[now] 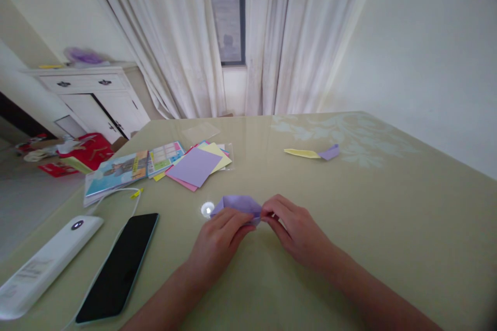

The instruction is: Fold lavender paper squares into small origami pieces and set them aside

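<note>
A folded piece of purple paper (241,201) is between my two hands, just above or on the table in front of me. My left hand (223,235) grips its near side, the fingers lying over the paper and the thumb below. At the paper's right end, my right hand (293,222) pinches the tip between thumb and fingers. Part of the paper is hidden behind my left fingers. Farther off to the right lies a folded yellow and purple paper piece (330,152).
A stack of coloured paper sheets (196,166) lies beyond my left hand, beside booklets (116,173). At the left are a black phone (118,269), a white power bank (48,266) and a white cable (116,244). The table (388,207) ends near curtains (174,36).
</note>
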`<action>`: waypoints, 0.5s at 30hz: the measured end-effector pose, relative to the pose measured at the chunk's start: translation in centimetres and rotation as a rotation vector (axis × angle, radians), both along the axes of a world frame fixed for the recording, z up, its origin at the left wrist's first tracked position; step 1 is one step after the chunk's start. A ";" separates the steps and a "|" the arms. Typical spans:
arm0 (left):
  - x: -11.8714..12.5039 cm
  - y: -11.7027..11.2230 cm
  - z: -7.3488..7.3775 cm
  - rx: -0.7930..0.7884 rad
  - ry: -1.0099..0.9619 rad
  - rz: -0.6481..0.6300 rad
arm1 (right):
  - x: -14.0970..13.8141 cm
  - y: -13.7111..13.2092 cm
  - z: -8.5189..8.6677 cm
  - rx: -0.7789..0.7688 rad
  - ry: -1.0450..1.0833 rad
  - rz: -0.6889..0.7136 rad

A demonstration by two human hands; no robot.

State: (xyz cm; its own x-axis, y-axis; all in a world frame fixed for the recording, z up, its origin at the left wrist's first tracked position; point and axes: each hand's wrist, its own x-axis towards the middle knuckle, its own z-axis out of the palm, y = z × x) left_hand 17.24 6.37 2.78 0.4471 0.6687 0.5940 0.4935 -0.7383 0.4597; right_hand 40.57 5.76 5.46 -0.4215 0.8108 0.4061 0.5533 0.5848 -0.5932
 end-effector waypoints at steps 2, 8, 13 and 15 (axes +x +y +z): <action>-0.3 0.2 0.1 0.056 0.058 0.033 | 0.2 0.3 -0.1 -0.016 -0.005 -0.050; -1.3 0.4 1.0 0.127 0.145 -0.105 | 0.6 0.8 -0.1 -0.107 -0.049 0.005; -2.6 1.5 1.3 0.211 0.271 0.054 | 1.9 1.6 -0.4 -0.042 0.007 -0.085; -3.0 2.2 1.1 0.234 0.289 0.171 | 2.4 2.0 -0.4 -0.018 0.026 -0.081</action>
